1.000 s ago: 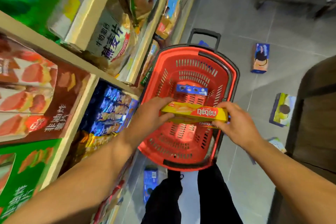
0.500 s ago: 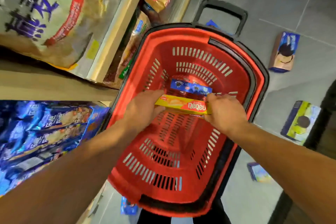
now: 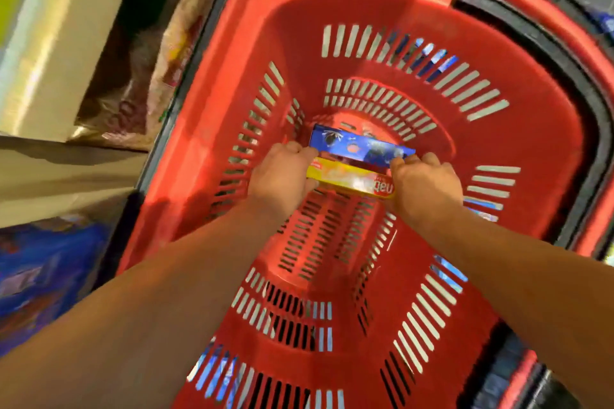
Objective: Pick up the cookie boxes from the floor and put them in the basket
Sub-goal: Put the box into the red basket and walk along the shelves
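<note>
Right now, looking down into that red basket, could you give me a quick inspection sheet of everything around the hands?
Surface: red basket, slotted floor and walls, black rim.
Job's things: yellow cookie box held low inside the basket; blue cookie box right beside it, farther from the person.
Clutter: nothing seen inside besides the boxes.
Grips: left hand and right hand clasp opposite ends of the yellow box.
Cables: nothing seen.
Surroundings: store shelf with packaged goods at left.
</note>
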